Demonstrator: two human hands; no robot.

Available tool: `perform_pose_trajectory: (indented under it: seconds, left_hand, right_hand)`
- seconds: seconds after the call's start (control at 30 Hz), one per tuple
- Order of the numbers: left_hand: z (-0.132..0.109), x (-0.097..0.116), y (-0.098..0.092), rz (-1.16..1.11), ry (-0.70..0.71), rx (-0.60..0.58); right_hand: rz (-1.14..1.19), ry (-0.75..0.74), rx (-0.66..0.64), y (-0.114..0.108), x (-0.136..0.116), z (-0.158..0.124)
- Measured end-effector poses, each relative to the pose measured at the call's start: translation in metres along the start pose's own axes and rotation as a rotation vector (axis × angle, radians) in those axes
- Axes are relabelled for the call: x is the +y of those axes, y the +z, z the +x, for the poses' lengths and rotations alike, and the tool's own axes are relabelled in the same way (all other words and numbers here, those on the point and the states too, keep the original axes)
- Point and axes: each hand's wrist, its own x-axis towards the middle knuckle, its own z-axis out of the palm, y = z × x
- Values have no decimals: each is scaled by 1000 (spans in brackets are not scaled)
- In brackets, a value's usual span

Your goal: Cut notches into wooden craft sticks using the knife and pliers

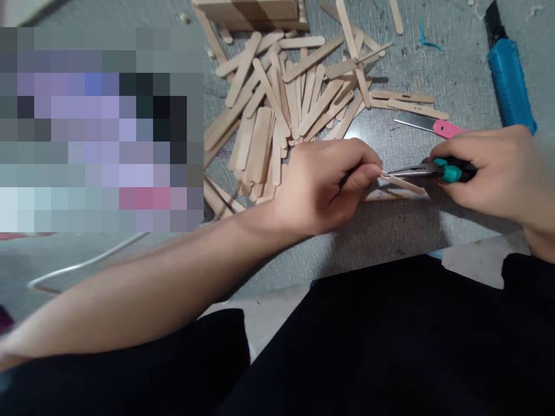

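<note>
My left hand (325, 182) is closed in a pinch on a thin wooden stick (405, 184) that lies low over the grey mat. My right hand (498, 170) is wrapped round the teal and black handles of a pair of pliers (427, 170). The pliers' metal jaws point left and meet the stick close to my left fingertips. Another stick piece (384, 196) lies on the mat just below them.
A heap of wooden craft sticks (277, 104) is spread behind my hands. A pink-handled blade (431, 125) and a blue utility knife (507, 75) lie at the right. A stack of glued sticks (255, 14) sits at the top. A white cable (87, 263) runs at left.
</note>
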Motion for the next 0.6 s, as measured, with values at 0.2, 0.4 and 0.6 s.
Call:
perform_pose_trajectory:
  seconds: [0.2, 0.4, 0.6]
  left_hand:
    - [-4, 30, 0, 59, -171, 101]
    - [-6, 11, -13, 46, -13, 176]
    - [3, -2, -16, -40, -53, 326]
  right_hand:
    - [3, -44, 10, -3, -2, -1]
    - [-4, -131, 96, -5, 13, -4]
    - [-10, -68, 226, -2, 35, 8]
